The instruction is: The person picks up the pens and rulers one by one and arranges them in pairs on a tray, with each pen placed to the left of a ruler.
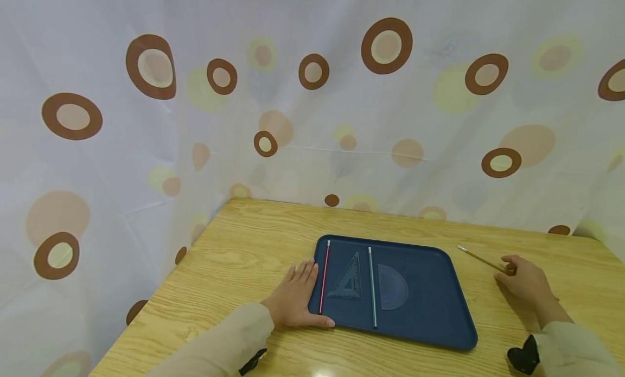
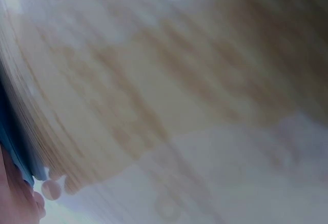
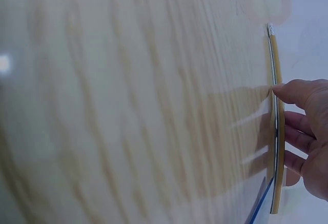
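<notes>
A yellow pencil [image 1: 480, 257] with a white end lies slantwise right of the dark blue tray [image 1: 429, 290]. My right hand [image 1: 527, 282] pinches it near its lower end; in the right wrist view the thumb [image 3: 289, 92] and fingers meet along the pencil [image 3: 277, 131], close over the table. Flat and spread, my left hand [image 1: 295, 298] rests on the tray's left edge, its thumb along the front rim. On the tray lie a red pencil [image 1: 324, 279], a clear set square [image 1: 352, 283], a green pencil [image 1: 372, 287] and a clear protractor [image 1: 392, 288], from left to right.
The wooden table [image 1: 259, 230] runs back to a patterned curtain [image 1: 342, 111] with brown and cream circles. A blue thing [image 3: 260, 203] shows low in the right wrist view. The left wrist view holds mostly blurred table [image 2: 154, 80].
</notes>
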The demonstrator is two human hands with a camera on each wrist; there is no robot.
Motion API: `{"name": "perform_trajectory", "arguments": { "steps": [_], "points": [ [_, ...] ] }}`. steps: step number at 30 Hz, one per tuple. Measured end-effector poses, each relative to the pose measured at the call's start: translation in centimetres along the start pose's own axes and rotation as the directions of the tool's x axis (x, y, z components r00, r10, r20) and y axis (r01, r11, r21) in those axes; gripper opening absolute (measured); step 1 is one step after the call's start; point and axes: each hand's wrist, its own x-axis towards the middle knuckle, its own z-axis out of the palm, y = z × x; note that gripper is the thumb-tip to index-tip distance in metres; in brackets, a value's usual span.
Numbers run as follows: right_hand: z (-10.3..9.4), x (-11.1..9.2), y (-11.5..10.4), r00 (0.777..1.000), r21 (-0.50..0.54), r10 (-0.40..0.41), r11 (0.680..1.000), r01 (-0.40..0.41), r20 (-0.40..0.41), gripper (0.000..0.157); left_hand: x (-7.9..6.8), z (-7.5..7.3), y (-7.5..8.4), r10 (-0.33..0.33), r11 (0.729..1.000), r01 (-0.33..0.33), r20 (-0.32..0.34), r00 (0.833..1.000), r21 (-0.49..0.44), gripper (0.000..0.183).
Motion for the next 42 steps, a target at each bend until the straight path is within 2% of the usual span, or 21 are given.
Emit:
{"name": "perform_trajectory", "arguments": {
  "steps": [22, 42],
  "points": [
    [-0.3, 0.2, -0.7, 0.998, -0.032, -0.064, 0.997, 0.065, 0.019, 0.041, -0.2, -0.1, 0.1, -0.002, 1.0, 0.002, -0.006, 1.0, -0.007, 0.113],
    [-0.3, 0.1, -1.4, 0.997, -0.028, -0.063, 0.998, 0.064, 0.052, 0.037, -0.1, 0.0, -0.1, 0.002, 1.0, -0.002, -0.005, 1.0, 0.005, 0.114]
  ]
}}
